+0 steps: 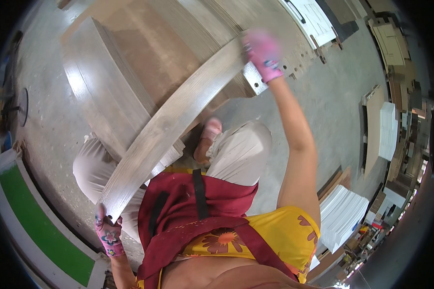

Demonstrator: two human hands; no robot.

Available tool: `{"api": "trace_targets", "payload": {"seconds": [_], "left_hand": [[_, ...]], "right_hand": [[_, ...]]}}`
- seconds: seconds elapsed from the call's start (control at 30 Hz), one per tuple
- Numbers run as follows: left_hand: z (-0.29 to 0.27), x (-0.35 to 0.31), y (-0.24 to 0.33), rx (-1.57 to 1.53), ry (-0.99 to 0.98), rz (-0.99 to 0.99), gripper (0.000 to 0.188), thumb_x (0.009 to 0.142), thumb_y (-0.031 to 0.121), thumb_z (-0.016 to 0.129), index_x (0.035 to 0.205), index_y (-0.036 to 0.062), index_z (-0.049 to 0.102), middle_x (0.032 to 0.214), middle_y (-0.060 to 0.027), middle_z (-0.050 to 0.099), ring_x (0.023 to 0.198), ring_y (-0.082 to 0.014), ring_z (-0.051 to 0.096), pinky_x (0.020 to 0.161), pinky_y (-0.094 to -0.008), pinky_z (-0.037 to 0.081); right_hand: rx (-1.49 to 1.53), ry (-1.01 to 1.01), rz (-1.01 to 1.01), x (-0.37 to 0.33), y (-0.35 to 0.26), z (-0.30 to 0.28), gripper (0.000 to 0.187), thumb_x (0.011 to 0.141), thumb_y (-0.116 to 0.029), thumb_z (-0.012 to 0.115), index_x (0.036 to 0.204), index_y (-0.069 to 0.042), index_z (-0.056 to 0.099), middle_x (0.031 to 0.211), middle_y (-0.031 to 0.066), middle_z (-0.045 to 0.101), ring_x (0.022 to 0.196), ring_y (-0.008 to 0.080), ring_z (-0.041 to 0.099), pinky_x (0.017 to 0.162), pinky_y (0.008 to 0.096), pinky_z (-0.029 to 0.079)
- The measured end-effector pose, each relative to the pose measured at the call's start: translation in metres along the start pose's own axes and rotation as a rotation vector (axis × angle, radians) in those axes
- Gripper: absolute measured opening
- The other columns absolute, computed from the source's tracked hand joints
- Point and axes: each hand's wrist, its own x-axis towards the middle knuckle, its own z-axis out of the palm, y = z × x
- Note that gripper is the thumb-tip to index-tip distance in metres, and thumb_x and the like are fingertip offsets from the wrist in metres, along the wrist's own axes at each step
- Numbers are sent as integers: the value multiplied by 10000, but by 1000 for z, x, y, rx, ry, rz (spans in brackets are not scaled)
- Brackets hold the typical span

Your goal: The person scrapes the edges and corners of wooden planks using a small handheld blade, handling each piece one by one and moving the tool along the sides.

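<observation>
A long grey-brown wooden board [171, 115], bent into an arc by the lens, lies slantwise across the view in front of my body. My left hand [108, 233], in a pink flowered glove, is closed on its near left end, the thumb on top. My right hand [263, 53], in a similar glove, is at the far end with my arm stretched out. It is blurred by motion, but the fingers look closed round the board's edge. Beneath the board are stacked wooden boards [106, 86] of similar colour, beside a brown flat panel [147, 53].
My knees and a pink shoe [211, 129] are close below the board. A metal plate with holes [254, 79] is near my right hand. A green-topped white-edged panel [43, 224] stands at left. White sheets [342, 216] are stacked at right, and a white panel door [311, 19] lies farther off.
</observation>
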Motion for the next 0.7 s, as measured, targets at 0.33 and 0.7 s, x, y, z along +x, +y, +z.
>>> {"api": "trace_targets", "payload": {"seconds": [0.33,0.7], "left_hand": [[-7,10,-2,-1,80,39,331,817,208,566,1132,116,521,877,-36,531,750,-185,526,522,-340,453],[6,6,3,-44,9,26,208,784,247,634,936,106,615,824,-15,607,691,-151,566,479,-289,426]], "right_hand": [[-492,47,401,3,97,-70,226,823,-238,460,850,-90,628,869,151,607,800,312,585,701,381,473],[-513,-5,195,0,55,-51,223,832,-247,494,912,-88,628,894,128,612,767,297,593,689,367,474]]}}
